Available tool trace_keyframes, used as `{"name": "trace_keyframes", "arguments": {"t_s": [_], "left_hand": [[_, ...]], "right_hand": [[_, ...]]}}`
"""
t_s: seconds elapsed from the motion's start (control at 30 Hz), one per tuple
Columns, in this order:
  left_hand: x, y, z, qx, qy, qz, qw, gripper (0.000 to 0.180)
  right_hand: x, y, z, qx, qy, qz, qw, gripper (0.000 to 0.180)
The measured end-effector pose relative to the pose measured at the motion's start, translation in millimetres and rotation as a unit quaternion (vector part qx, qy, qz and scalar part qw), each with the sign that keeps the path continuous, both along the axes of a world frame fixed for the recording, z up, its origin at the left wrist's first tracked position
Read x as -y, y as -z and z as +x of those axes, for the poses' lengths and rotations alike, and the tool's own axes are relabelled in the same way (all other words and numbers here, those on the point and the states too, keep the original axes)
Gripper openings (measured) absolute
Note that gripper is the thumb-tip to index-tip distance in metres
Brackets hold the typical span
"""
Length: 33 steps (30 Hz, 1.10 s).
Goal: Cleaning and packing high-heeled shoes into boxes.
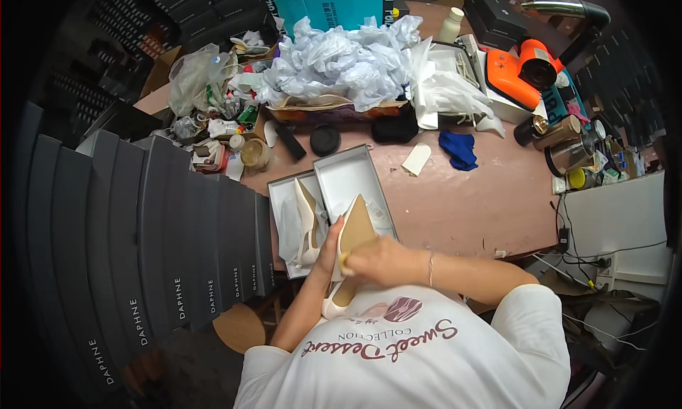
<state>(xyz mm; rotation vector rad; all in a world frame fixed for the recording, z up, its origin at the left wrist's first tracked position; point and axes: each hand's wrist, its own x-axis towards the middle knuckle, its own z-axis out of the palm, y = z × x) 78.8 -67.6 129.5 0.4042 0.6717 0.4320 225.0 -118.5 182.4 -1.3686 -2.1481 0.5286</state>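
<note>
In my left hand (328, 250), closed around its side, is a white pointed-toe heeled shoe (359, 228), its tan sole turned up and its heel end near my shirt. My right hand (380, 260) presses a small yellowish piece (344, 261) to the sole; the hand is blurred and the piece's kind is unclear. The matching white shoe (307, 224) lies on tissue paper in an open grey shoe box (273, 190), left of the held shoe. The white-lined box lid (344, 169) overlaps the box on the right, partly behind the held shoe.
Tall stacks of dark shoe boxes (156, 224) rise on the left. Crumpled white paper (341, 61) fills a carton at the table's back. A blue cloth (458, 150), a white card (417, 159), an orange device (513, 79) and a metal cup (565, 157) sit rightward.
</note>
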Motion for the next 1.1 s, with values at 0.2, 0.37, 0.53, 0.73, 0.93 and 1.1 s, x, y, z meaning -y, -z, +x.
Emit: {"name": "trace_keyframes", "arguments": {"t_s": [0.2,0.37,0.53,0.73,0.93,1.1], "left_hand": [[-8.4,-13.2,5.1,-0.024,0.033,0.007,0.999,0.067],[-8.4,0.2,1.1,0.015,0.099,0.057,0.993,0.068],[-9.3,14.3,-5.0,-0.020,0.079,0.058,0.995,0.069],[-15.8,-3.7,3.5,0.005,0.028,0.023,0.999,0.077],[-31.9,-19.7,11.6,0.081,0.129,0.133,0.979,0.082],[-36.7,-13.0,6.5,0.138,0.082,0.070,0.985,0.086]], "right_hand": [[-29.6,-0.4,3.7,0.038,0.047,0.029,0.998,0.006],[-44.5,10.0,12.0,-0.011,0.064,0.014,0.998,0.007],[-7.7,-3.8,-22.0,0.175,-0.050,0.026,0.983,0.014],[-13.3,-6.2,-7.9,0.044,0.018,-0.011,0.999,0.014],[-69.3,50.4,64.8,-0.153,0.251,-0.055,0.954,0.021],[-36.1,46.5,85.0,-0.333,0.326,-0.076,0.882,0.019]]}}
